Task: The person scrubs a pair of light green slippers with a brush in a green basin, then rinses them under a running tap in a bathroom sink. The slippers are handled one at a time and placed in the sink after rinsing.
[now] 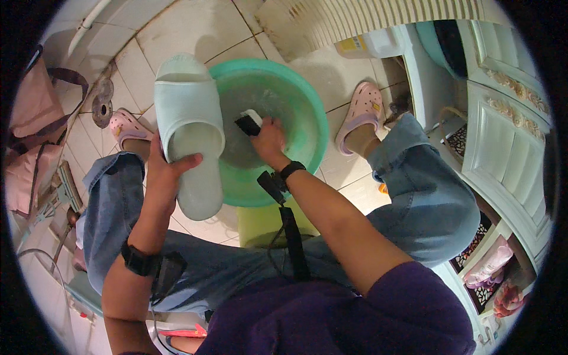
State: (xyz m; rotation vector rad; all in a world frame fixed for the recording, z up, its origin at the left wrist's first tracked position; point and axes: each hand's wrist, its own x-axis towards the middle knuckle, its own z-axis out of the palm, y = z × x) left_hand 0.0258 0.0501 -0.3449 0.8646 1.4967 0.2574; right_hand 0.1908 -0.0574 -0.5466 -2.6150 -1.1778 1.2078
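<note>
My left hand (166,171) grips a pale slide slipper (191,102) by its side, thumb across the insole. The slipper is held toe away from me, over the left rim of a green plastic basin (320,146). Inside the basin is cloudy greyish water (235,148). My right hand (270,140) holds a scrubbing brush (249,122) with dark bristles and a white edge, low in the basin at the water. Whether the brush is partly under water I cannot tell. Black straps sit on both my wrists.
Beneath the basin's near side stands a yellow-green object (266,226). A floor drain (103,104) lies to the left, near pink bags (37,102). White cabinets (501,133) line the right side. A plastic bottle (370,44) stands beyond, by a ribbed panel (368,22).
</note>
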